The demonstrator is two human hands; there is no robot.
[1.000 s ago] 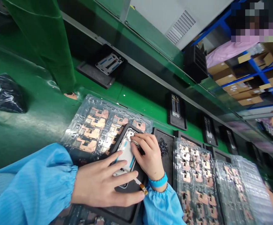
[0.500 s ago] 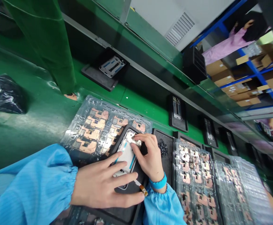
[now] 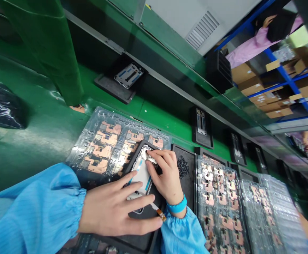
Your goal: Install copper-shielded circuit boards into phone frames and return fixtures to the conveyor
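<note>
A phone mid-frame, silvery with blue strips, lies in a black foam holder in front of me. Across its lower part my left hand rests with fingers spread, the fingertips touching the frame. Beside the left thumb sticks out an orange-brown flex cable. At the frame's upper end, the thumb and forefinger of my right hand are pinched close together over a light-coloured circuit board area. Whatever sits between those fingertips is hidden.
Clear trays of copper-coloured circuit boards stand behind and right. A dark tray holds small black pieces. Phone frames in black holders line the green conveyor. A black plastic bag lies left; co-workers in pink sleeves are beyond.
My right hand's fingertips have shifted slightly left and up along the frame's top end. My left hand stays in place. The far co-worker's arm has moved.
</note>
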